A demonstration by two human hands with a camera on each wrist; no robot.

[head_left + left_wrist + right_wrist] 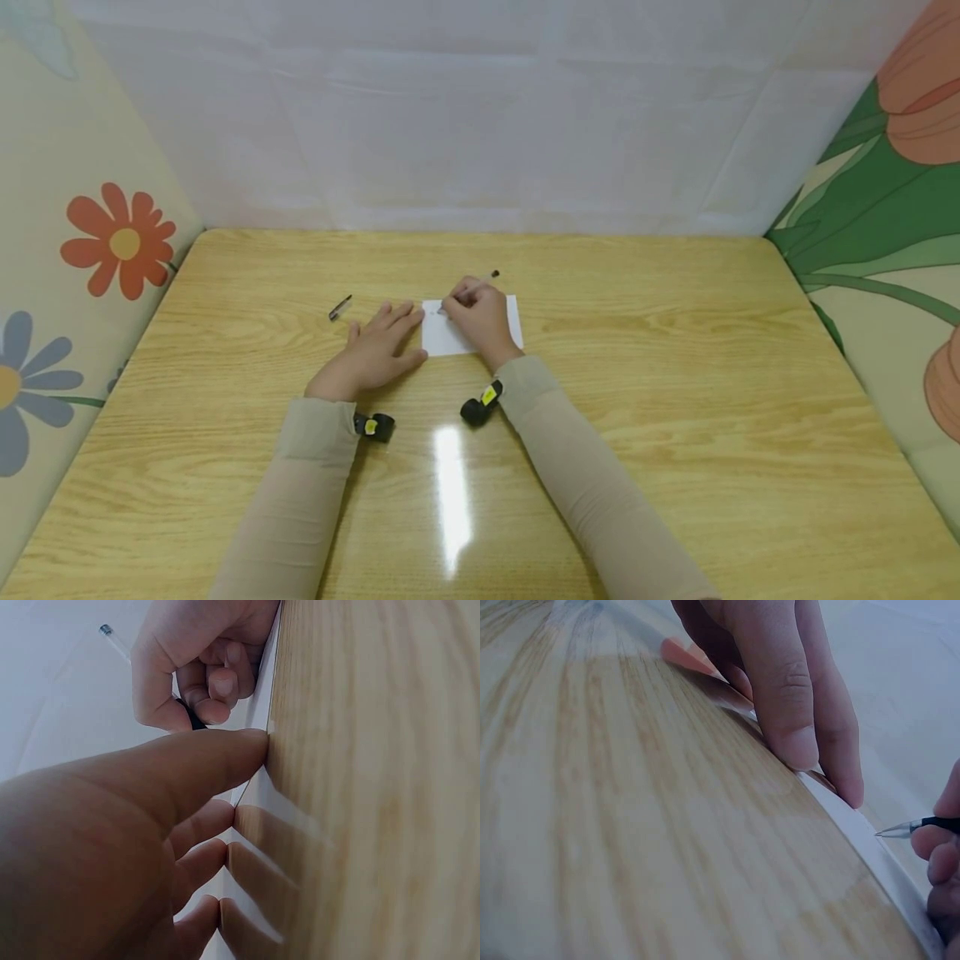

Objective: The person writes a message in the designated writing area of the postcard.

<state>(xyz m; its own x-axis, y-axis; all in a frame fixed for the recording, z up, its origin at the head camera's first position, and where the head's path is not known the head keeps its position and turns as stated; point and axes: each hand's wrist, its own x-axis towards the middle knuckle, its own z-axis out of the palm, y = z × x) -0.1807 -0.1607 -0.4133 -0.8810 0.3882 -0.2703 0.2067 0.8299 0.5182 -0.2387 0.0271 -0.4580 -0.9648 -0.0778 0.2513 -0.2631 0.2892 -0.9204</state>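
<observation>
A small white sheet of paper lies on the wooden table, with a small dark mark near its upper left corner. My right hand rests over the paper and pinches a pen, its tip down at the sheet and its dark end pointing up and right. In the right wrist view the pen's metal tip is right at the paper. My left hand lies spread on the table, thumb and forefinger at the paper's left edge. In the left wrist view its fingertips press down at the edge.
A clear pen cap with a dark clip lies left of the paper, beyond the left hand. Black wrist cameras hang at both cuffs. A white sheet stands behind the table, with flower-patterned walls on both sides.
</observation>
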